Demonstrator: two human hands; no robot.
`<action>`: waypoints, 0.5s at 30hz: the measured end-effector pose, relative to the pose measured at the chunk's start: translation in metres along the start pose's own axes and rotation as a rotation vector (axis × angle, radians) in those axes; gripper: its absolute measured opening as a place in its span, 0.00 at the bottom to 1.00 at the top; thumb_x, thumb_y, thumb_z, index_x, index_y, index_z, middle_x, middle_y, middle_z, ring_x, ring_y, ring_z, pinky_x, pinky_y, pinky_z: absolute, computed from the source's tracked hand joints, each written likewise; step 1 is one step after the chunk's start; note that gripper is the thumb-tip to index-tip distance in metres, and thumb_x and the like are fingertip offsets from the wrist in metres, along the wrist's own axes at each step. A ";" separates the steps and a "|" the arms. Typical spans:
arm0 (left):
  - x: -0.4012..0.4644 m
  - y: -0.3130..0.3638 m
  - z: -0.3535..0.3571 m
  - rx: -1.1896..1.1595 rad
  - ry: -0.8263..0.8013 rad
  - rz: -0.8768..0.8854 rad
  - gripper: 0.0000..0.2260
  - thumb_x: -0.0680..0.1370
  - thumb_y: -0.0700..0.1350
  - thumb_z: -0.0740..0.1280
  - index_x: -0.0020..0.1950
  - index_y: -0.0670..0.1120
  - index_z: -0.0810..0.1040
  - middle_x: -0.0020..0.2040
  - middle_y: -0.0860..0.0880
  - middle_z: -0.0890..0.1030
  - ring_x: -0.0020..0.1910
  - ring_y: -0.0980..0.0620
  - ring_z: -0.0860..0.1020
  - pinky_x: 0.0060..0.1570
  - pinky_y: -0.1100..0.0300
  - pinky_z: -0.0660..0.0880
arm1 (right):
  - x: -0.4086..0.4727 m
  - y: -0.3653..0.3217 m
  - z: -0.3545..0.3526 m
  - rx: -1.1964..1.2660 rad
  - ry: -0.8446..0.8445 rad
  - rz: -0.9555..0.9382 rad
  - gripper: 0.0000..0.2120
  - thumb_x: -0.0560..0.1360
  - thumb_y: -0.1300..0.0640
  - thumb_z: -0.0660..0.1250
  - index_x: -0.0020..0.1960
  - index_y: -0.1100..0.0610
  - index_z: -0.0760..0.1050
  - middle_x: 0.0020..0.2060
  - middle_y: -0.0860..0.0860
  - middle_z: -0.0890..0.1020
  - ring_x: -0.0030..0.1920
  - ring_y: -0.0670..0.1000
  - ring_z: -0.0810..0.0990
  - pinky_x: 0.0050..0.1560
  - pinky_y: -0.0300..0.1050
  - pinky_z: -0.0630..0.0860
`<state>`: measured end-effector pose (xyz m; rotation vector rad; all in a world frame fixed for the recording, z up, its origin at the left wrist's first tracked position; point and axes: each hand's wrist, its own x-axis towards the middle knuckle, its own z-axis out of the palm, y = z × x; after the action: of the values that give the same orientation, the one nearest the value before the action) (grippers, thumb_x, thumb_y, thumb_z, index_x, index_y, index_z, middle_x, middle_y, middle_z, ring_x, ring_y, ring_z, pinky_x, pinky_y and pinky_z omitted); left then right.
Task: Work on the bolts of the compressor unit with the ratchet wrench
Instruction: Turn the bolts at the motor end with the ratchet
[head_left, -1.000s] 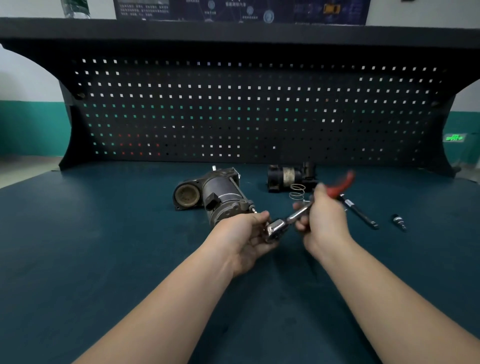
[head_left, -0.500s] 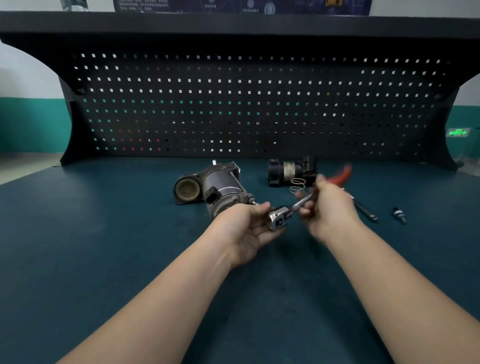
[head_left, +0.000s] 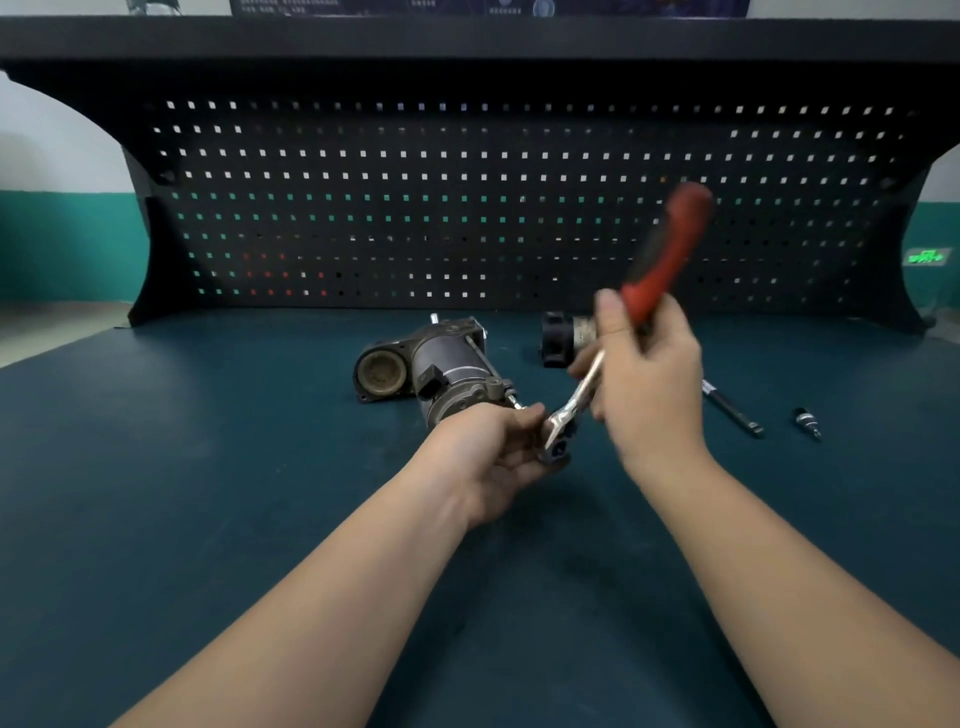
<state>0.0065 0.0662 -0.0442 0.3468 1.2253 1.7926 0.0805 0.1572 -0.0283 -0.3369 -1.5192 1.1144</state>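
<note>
The grey compressor unit (head_left: 441, 371) lies on its side on the dark teal bench, a long bolt (head_left: 514, 401) sticking out of its near end. My left hand (head_left: 498, 452) grips the chrome head of the ratchet wrench (head_left: 558, 434) right at that bolt; the bolt tip and socket are partly hidden by my fingers. My right hand (head_left: 644, 384) holds the wrench where the steel shank meets the red and black handle (head_left: 667, 249), which points up and to the right, blurred by motion.
A second black motor part (head_left: 558, 340) lies behind my right hand. A black extension bar (head_left: 732, 410) and a small socket bit (head_left: 808, 422) lie on the bench (head_left: 208, 467) to the right. A black pegboard (head_left: 467, 208) closes off the back.
My right hand has swung the wrench handle upward from nearly flat to steeply raised. My left hand has stayed on the wrench head at the bolt.
</note>
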 end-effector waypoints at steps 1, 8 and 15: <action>0.000 0.001 0.001 -0.016 0.001 0.010 0.05 0.78 0.35 0.62 0.44 0.37 0.76 0.36 0.42 0.80 0.34 0.49 0.79 0.32 0.57 0.80 | 0.007 0.004 -0.004 0.146 0.077 0.277 0.09 0.79 0.48 0.62 0.42 0.50 0.69 0.26 0.51 0.79 0.17 0.45 0.69 0.20 0.36 0.66; 0.003 -0.007 0.000 0.026 0.081 -0.010 0.03 0.79 0.38 0.63 0.47 0.39 0.75 0.39 0.43 0.79 0.36 0.49 0.78 0.33 0.58 0.79 | 0.005 0.005 -0.002 0.172 -0.025 0.305 0.08 0.78 0.50 0.65 0.43 0.52 0.72 0.27 0.53 0.79 0.17 0.46 0.70 0.20 0.37 0.67; 0.001 -0.012 0.001 0.079 -0.018 0.002 0.12 0.79 0.36 0.59 0.41 0.41 0.80 0.34 0.46 0.82 0.31 0.53 0.80 0.31 0.63 0.79 | -0.025 -0.018 0.012 -0.218 -0.219 -0.301 0.10 0.73 0.47 0.69 0.41 0.50 0.69 0.30 0.50 0.78 0.31 0.51 0.79 0.34 0.53 0.76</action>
<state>0.0133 0.0686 -0.0538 0.4080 1.2854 1.7423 0.0837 0.1243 -0.0285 -0.1284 -1.8232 0.7685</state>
